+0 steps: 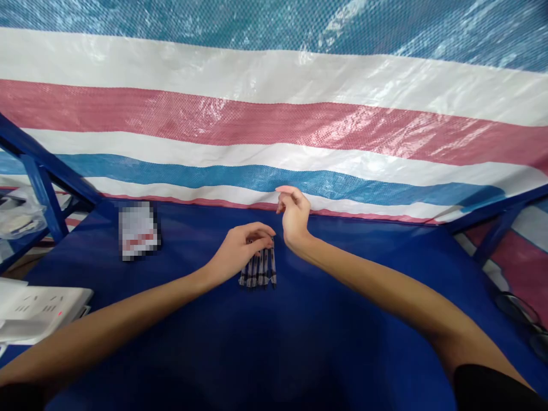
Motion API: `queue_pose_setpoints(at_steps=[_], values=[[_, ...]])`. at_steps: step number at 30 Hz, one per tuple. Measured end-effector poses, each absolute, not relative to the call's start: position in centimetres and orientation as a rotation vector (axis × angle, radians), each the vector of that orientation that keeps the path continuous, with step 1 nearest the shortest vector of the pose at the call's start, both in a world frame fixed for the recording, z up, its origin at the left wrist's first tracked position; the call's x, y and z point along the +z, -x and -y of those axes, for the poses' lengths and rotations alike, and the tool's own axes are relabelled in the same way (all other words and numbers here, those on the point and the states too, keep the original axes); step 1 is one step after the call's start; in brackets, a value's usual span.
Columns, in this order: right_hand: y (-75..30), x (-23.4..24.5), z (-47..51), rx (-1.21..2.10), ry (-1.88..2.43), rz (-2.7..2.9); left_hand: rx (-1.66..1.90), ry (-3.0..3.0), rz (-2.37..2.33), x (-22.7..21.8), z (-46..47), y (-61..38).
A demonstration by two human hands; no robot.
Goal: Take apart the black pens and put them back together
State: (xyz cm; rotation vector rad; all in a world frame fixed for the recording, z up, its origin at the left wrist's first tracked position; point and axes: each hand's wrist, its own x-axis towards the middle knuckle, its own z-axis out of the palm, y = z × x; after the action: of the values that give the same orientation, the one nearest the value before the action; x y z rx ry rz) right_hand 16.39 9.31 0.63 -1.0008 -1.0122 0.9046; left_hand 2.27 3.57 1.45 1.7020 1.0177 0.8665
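Several slim pens with clear barrels and dark ends lie side by side in a row on the blue tabletop. My left hand is over their upper ends, thumb and forefinger closed around the tops at the right of the row. Its fingers hide part of the barrels. Just right of and beyond the row, my right hand is raised with the wrist bent. Its forefinger points left, the other fingers are loosely curled, and I see nothing in it.
A blurred-out pale box-like item lies at the back left. A white power strip with a red light is at the left edge. Blue metal frame bars flank the table, and a striped tarpaulin hangs behind it.
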Motion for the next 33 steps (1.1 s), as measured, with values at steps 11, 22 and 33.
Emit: queue_pose_setpoints(at_steps=[11,22,33], values=[[-21.9,-2.7,-5.9,0.913,1.303,1.746,0.217,-2.297,-1.692,-0.8,-2.8,0.6],[-21.9,-0.7,-5.8,0.925,1.056,1.854,0.065,-2.27,-1.801,-0.3,-4.2,-0.5],[-20.4,-0.8,-3.7,0.762,1.207,2.049,0.737,-2.816,-1.108,-1.7,-5.1,1.1]])
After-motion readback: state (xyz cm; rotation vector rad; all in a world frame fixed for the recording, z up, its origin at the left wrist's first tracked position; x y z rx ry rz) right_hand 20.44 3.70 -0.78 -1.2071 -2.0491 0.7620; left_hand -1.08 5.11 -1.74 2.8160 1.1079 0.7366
